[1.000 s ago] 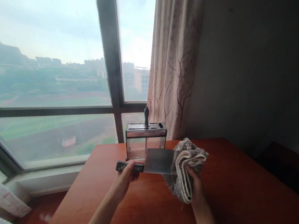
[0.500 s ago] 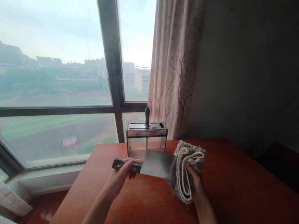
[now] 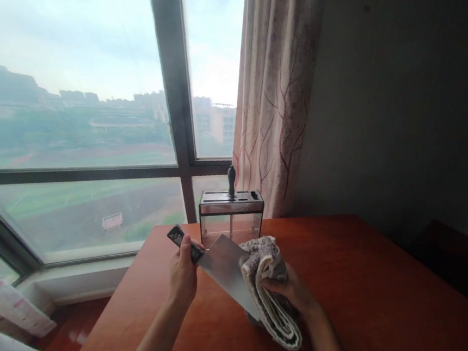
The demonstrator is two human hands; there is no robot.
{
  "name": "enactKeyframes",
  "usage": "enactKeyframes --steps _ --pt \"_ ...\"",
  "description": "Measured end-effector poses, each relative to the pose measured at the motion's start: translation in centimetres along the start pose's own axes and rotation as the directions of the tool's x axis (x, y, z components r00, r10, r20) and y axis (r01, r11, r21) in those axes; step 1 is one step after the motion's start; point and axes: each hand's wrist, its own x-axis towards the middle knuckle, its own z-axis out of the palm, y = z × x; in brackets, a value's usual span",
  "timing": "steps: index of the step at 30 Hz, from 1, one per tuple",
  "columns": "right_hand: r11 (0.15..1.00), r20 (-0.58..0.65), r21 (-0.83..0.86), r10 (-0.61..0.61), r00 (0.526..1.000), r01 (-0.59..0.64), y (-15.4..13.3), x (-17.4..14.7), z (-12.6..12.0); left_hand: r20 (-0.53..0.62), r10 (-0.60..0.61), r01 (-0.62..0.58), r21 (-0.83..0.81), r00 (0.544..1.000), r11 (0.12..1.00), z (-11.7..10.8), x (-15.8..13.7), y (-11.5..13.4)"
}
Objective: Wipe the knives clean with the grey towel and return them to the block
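A cleaver (image 3: pixel 228 270) with a wide steel blade and a black riveted handle is held above the table, tilted with its handle end higher. My left hand (image 3: pixel 185 264) is closed around the handle, thumb on top. My right hand (image 3: pixel 287 289) grips a folded grey towel (image 3: pixel 267 260) with pale edges. The towel is wrapped over the far end of the blade and hides it. Some right fingers are out of sight behind the cloth.
A clear-sided knife block (image 3: pixel 232 202) stands at the table's back edge, a dark handle (image 3: pixel 231 182) rising from its top. The reddish-brown table (image 3: pixel 356 273) reaches to the right. Window panes lie left, and a patterned curtain (image 3: pixel 276 92) hangs behind.
The cleaver has tilted, its handle rising left and its blade end dropping. My right hand and the towel have shifted left along the blade, toward the handle.
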Motion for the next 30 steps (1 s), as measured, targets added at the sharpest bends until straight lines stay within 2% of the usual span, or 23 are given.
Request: enactKeyframes --steps 3,6,10,12,15,20,24,26,30 --pt "0.999 0.127 -0.040 -0.013 0.992 0.018 -1.4 0.8 0.1 0.009 0.045 -0.045 0.039 0.999 0.998 0.5 0.6 0.1" --pt "0.994 0.249 -0.106 0.015 0.968 0.012 -2.8 1.5 -0.1 0.070 0.057 -0.063 0.091 0.996 0.994 1.4 1.3 0.4" --pt "0.989 0.292 -0.149 0.029 0.956 0.015 -3.8 2.3 0.4 0.165 0.075 -0.102 0.156 0.983 0.983 3.3 1.4 0.9" --pt "0.992 0.273 -0.120 -0.015 0.962 0.049 -4.0 2.7 1.1 0.212 0.103 -0.139 0.165 0.972 0.976 4.5 1.0 1.0" --pt "0.987 0.175 -0.074 -0.126 0.976 0.141 -4.6 3.3 2.4 0.256 0.136 -0.180 0.159 0.957 0.971 6.1 0.5 0.8" --pt "0.952 0.006 -0.103 -0.289 0.957 0.288 -5.7 4.1 4.0 0.227 0.186 -0.220 0.132 0.956 0.967 7.1 0.6 0.2" --pt "0.947 -0.090 -0.096 -0.316 0.944 0.308 -4.6 4.2 5.1 0.275 0.244 -0.284 0.116 0.930 0.952 6.8 1.0 0.7" --pt "0.950 -0.142 -0.092 -0.310 0.940 0.299 -3.3 4.0 5.7 0.282 0.237 -0.273 0.094 0.930 0.957 6.4 1.4 1.2" --pt "0.970 -0.117 -0.077 -0.239 0.964 0.231 -0.6 3.1 6.8 0.163 0.217 -0.221 0.006 0.963 0.975 4.9 3.0 2.3"
